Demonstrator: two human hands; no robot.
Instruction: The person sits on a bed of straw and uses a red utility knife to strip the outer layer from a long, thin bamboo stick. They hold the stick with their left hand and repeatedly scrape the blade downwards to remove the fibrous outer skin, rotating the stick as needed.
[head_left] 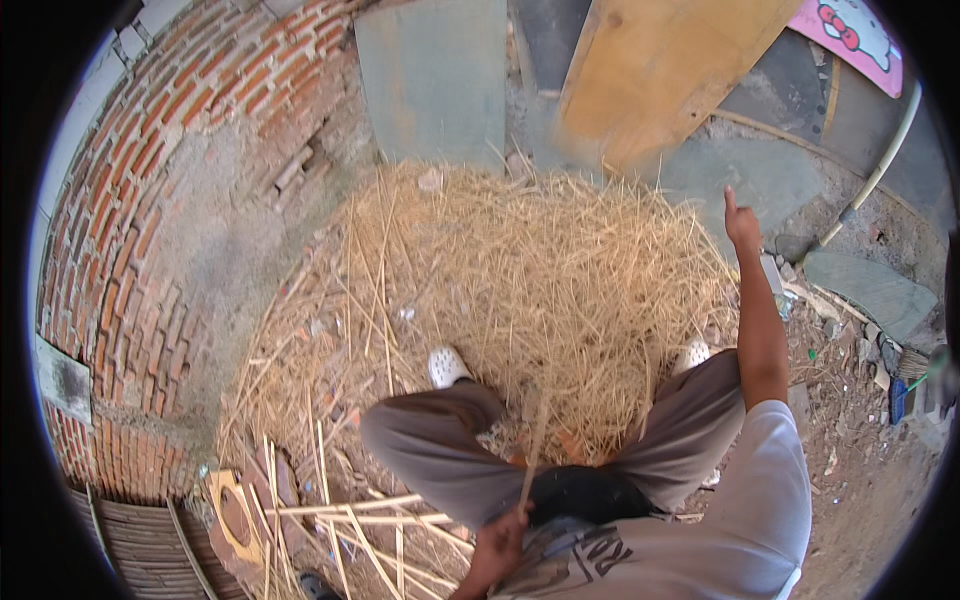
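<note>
My left hand (500,542) is low in the picture, close to my shirt, its fingers closed round a thin pale bamboo strip (535,450). The strip rises away from me between my knees, blurred, and its far end is lost against the heap of shavings (560,270). Out to the right, my right arm is stretched forward. My right hand (742,225) is raised past the heap's right edge, with one digit sticking out and the other fingers curled in. Whatever those fingers hold, if anything, is hidden.
Split bamboo lengths (370,508) lie crossed at lower left, by a yellow board with a round hole (235,515). A brick wall (130,260) bounds the left. Grey slabs (430,80) and a tan board (670,70) lie beyond the heap. A pale pipe (885,160) is at right.
</note>
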